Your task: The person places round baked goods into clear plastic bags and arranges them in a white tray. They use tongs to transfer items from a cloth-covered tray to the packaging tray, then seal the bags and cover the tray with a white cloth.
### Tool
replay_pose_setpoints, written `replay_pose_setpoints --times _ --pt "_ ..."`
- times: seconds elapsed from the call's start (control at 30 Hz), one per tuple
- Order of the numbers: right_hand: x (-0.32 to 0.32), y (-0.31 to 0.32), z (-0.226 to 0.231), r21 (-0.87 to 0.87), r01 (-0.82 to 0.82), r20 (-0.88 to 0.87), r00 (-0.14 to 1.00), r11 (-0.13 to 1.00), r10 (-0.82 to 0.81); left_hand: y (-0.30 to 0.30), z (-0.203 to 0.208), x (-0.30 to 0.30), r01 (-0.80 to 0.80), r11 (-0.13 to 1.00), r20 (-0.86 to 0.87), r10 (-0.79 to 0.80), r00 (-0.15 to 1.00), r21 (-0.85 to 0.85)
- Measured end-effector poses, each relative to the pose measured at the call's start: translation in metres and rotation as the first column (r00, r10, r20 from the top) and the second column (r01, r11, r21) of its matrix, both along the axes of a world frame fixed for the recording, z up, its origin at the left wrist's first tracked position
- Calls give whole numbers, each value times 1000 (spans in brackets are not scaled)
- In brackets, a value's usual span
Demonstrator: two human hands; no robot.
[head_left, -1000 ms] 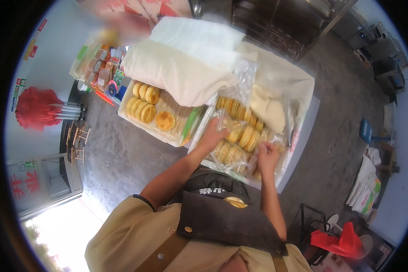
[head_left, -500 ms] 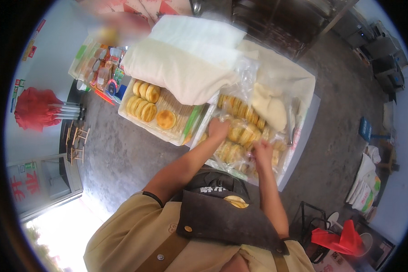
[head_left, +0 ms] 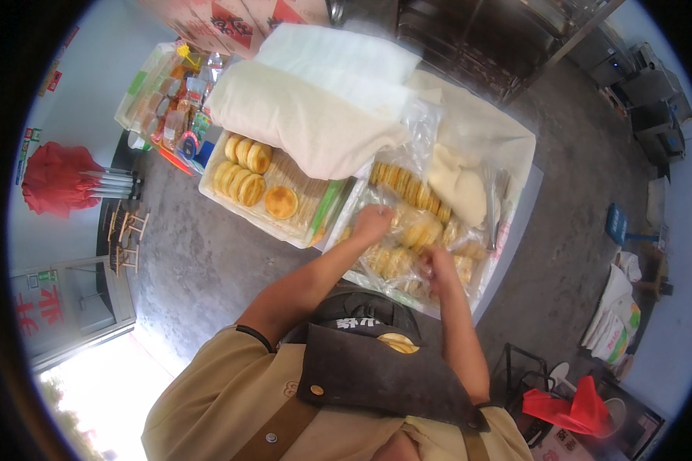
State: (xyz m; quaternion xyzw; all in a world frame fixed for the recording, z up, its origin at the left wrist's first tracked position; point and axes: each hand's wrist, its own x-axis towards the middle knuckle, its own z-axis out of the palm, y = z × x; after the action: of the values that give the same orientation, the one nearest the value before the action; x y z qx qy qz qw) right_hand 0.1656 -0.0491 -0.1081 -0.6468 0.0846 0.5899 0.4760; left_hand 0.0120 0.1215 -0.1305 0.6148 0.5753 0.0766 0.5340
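Over the right-hand tray, my left hand (head_left: 374, 223) is closed, with its fingers gathered on the clear plastic bag (head_left: 405, 219) around several round breads (head_left: 420, 232). My right hand (head_left: 439, 263) is also closed, pinching the same bag on its near right side. Below the hands lie more bagged breads (head_left: 393, 262). A row of uncovered golden breads (head_left: 410, 187) stands on edge beyond them. In the left tray (head_left: 241, 214) there are several upright breads (head_left: 238, 183) and one lying flat (head_left: 281, 202). The exact grip of the fingertips is hard to make out.
Pale cloth (head_left: 307, 115) covers the far part of the trays. Metal tongs (head_left: 496, 200) lie along the right side. Jars and packets (head_left: 178, 107) fill a bin at the far left. A red plastic bag (head_left: 569, 407) hangs near a black frame at lower right.
My right hand has shifted slightly down and left, and my left hand has barely moved. The bag between them has changed shape. A blurred shape at the upper left is gone.
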Motion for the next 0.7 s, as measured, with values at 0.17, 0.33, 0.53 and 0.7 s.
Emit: replay_pose_setpoints --times 0.17,0.33,0.53,0.7 --pt "8 6 -5 10 -229 219 950 973 221 10 -20 -11 -83 997 60 83 995 -1" --pt "3 13 -2 -170 -443 747 525 880 408 17 -19 -4 -173 802 345 427 836 -572" --pt "-18 26 23 -140 -512 967 113 847 228 25 10 -1 63 583 407 482 776 -810" --pt "-23 41 34 -82 -392 984 117 917 138 18 28 -6 44 642 444 478 758 -766"
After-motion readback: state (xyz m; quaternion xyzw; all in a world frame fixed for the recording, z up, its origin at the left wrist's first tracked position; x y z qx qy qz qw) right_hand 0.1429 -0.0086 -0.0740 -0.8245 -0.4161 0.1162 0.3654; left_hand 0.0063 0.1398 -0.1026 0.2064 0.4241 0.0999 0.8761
